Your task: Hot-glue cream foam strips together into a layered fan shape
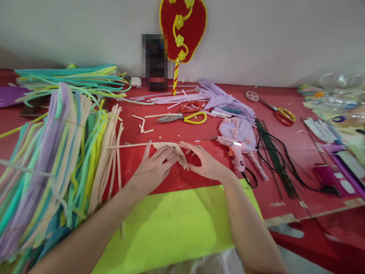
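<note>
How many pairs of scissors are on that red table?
2: metal scissors with red and yellow handles, beyond and left of the pink plastic glue gun; similar scissors, beyond and right of it. More may be hidden.

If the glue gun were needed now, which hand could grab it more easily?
Probably the right hand: it is nearer the glue gun, at the cream piece's edge. The left hand is farther away, its fingers across the piece.

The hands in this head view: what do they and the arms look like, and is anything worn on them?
The left hand and right hand are ungloved, with slender fingers. The left forearm and right forearm show no sleeves, watch or bracelet.
</note>
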